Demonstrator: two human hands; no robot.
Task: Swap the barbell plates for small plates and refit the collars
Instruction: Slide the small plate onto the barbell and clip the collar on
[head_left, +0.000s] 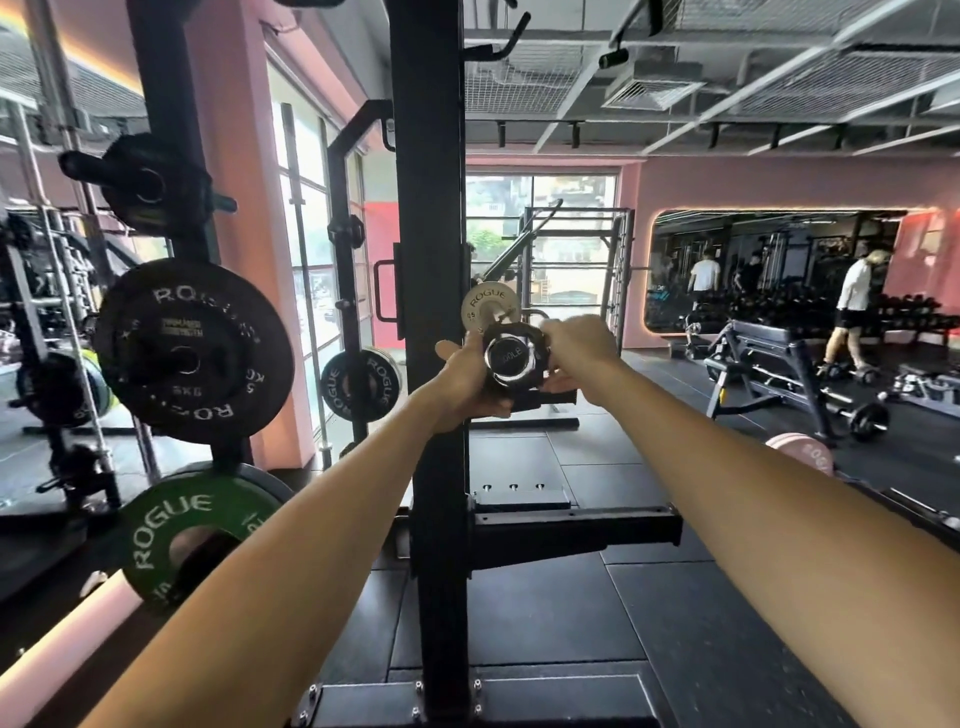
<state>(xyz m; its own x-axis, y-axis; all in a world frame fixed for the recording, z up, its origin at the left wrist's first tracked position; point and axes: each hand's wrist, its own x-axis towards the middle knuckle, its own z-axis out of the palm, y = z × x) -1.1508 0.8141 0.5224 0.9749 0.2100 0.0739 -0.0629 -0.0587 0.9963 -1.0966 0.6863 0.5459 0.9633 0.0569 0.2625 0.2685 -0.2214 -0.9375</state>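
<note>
Forearms reach to frame centre: your left hand (462, 376) and right hand (579, 340) both grip the collar (514, 358) on the sleeve end (508, 359). Small plate (488, 306) sits just behind. Slide collar flush, then clamp.

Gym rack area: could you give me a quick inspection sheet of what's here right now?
Surface: black rubber floor tiles.
Job's things: small pale plate on the barbell sleeve; black collar around the sleeve end.
Clutter: black plate and green plate stored on the rack's pegs.
Hands: left hand and right hand grip the collar.
Cables: nothing seen.
Surroundings: rack upright, bench, wall mirror, windows.
</note>
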